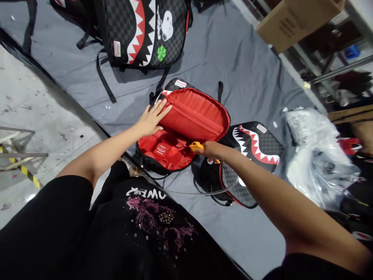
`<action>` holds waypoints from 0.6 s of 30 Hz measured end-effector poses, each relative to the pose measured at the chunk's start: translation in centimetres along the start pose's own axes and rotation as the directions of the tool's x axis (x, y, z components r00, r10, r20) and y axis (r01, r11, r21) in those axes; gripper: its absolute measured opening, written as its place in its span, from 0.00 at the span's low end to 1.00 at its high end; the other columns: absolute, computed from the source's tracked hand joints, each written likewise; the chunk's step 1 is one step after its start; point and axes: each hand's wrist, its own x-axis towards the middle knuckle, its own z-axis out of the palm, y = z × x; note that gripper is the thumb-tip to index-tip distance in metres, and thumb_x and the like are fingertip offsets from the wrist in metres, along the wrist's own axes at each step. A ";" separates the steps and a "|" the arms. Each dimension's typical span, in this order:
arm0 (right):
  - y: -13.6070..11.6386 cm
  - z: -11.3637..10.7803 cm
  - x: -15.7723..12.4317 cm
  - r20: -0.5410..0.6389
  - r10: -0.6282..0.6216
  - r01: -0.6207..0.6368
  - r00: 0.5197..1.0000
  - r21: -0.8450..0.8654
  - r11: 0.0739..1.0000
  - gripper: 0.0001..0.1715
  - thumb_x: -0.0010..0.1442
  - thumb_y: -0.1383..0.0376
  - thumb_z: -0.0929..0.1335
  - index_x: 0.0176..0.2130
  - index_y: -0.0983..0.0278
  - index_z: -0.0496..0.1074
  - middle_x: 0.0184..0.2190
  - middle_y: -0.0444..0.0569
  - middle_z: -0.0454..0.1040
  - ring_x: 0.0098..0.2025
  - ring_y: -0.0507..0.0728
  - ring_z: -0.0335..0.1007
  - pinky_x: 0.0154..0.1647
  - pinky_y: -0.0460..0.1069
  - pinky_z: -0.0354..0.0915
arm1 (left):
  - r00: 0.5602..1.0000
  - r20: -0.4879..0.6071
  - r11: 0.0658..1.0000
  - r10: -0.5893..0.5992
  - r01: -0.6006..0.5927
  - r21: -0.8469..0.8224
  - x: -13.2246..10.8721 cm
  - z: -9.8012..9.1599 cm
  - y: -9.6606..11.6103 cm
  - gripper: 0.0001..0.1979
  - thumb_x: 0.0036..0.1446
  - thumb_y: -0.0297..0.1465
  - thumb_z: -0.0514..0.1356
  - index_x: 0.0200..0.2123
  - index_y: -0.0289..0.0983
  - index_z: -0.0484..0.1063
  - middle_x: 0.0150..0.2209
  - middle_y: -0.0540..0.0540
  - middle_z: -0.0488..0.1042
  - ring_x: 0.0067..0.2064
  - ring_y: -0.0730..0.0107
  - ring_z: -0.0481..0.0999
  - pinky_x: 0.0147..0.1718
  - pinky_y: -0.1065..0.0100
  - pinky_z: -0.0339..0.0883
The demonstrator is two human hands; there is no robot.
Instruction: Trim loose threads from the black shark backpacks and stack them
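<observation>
An unzipped backpack (186, 112) with a bright red lining lies before me, its front flap folded up. My left hand (150, 118) rests on the flap's left edge, fingers spread. My right hand (211, 149) is closed around an orange air blow gun (196, 146), its front end pointing into the red interior. The grip is mostly hidden by my fingers. A clear hose (201, 193) curves below the bag towards my right forearm. Inside the bag, a pale printed label (161, 149) shows on the lining.
A checkered shark-mouth backpack (256, 144) lies to the right, partly under my forearm. A larger one (145, 31) lies at the top. Clear plastic bags (317, 163) are piled at right, a cardboard box (297, 23) behind. Grey cloth (241, 77) covers the table.
</observation>
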 end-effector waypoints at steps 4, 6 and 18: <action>-0.8 0.0 1.0 -0.027 -0.109 0.111 0.994 0.327 0.939 0.22 0.69 0.53 0.61 0.44 0.69 0.72 0.17 0.45 0.69 0.17 0.53 0.66 0.20 0.45 0.61 | 0.996 -0.041 0.996 -0.084 0.085 0.036 -0.2 1.6 1.1 0.44 0.60 0.38 0.58 0.71 0.38 0.34 0.72 0.34 0.31 0.72 0.48 0.33 0.65 0.38 0.39; -1.5 0.4 1.6 -0.067 -0.150 0.164 0.986 0.416 0.895 0.20 0.69 0.54 0.61 0.46 0.68 0.70 0.15 0.42 0.67 0.16 0.53 0.65 0.19 0.45 0.60 | 0.994 -0.024 0.993 -0.110 0.111 0.038 -0.6 2.0 1.2 0.44 0.60 0.35 0.58 0.71 0.36 0.33 0.72 0.33 0.30 0.72 0.48 0.32 0.65 0.40 0.42; -0.6 -1.4 3.2 -0.011 -0.214 0.211 0.977 0.207 0.955 0.26 0.66 0.50 0.63 0.33 0.68 0.76 0.16 0.50 0.71 0.17 0.56 0.68 0.21 0.48 0.61 | 0.764 0.626 0.972 -0.156 0.232 -0.040 -6.2 3.3 7.8 0.26 0.63 0.40 0.54 0.61 0.37 0.64 0.57 0.36 0.70 0.57 0.55 0.71 0.52 0.60 0.66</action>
